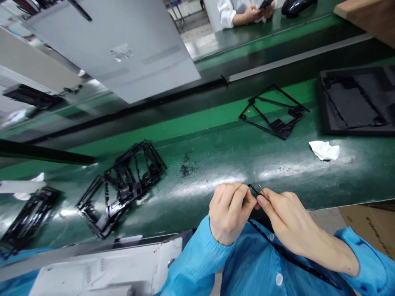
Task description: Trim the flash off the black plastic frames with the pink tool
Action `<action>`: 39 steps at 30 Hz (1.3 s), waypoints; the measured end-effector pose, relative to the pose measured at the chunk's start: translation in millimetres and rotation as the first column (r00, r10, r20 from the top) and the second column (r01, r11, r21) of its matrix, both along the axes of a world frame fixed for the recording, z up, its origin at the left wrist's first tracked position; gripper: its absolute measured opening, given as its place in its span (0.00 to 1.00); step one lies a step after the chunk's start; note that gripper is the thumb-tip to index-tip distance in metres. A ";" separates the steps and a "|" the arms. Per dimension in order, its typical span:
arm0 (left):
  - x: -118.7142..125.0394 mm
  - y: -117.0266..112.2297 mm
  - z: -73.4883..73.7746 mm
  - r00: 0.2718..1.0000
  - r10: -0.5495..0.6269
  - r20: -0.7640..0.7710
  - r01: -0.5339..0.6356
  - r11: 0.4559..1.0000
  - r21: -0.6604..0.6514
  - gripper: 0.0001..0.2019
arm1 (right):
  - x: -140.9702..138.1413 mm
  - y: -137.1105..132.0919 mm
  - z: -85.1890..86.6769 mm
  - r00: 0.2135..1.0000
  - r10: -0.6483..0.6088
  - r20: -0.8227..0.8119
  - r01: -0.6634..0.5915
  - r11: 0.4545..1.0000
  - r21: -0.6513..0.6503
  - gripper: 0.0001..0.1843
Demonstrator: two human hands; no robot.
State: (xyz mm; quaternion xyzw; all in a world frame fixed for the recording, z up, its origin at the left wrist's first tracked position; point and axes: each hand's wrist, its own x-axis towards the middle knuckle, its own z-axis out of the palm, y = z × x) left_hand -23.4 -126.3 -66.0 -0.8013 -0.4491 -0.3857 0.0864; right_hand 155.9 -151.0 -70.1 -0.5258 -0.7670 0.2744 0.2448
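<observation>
My left hand [228,211] is closed on the corner of a thin black plastic frame [290,251]. The frame hangs down in front of my blue smock and passes behind my right forearm. My right hand [288,220] pinches a slim, pointed metal tool [261,190], perhaps a blade. Its tip is right beside the frame's corner between my two hands; I cannot tell whether they touch. My fingers hide most of the tool and part of the frame.
Black frames [132,172] lie piled on the green bench [210,164], with dark shavings [188,165] beside them. More frames [274,113] lie at the right, near a crumpled white tissue [324,150] and a black foam tray [354,100]. Across the bench, a person [243,14] holds a phone.
</observation>
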 end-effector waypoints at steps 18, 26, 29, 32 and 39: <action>14.4 -13.2 -23.5 0.928 -0.085 0.364 0.173 0.961 -0.218 0.09 | 10.8 9.9 -1.7 0.916 -0.100 -0.390 -0.056 0.927 -0.370 0.22; 41.5 -14.2 -5.7 0.927 -0.190 0.325 0.250 0.956 -0.153 0.09 | 23.8 14.5 -6.6 0.533 -0.358 -0.767 -0.224 0.814 -0.535 0.29; 44.5 -8.5 8.5 0.933 -0.131 0.334 0.224 0.940 -0.258 0.07 | 22.4 16.5 0.2 0.419 -0.380 -0.825 -0.193 0.850 -0.490 0.29; 45.1 -3.3 14.3 0.911 -0.037 0.411 0.232 0.869 -0.437 0.03 | 16.2 13.0 -2.1 0.375 -0.366 -0.852 -0.123 0.891 -0.437 0.27; 63.5 -6.2 5.7 0.777 0.016 0.629 0.338 0.833 -0.438 0.06 | 7.6 -1.9 -13.6 0.480 -0.309 -0.821 0.050 0.944 -0.326 0.27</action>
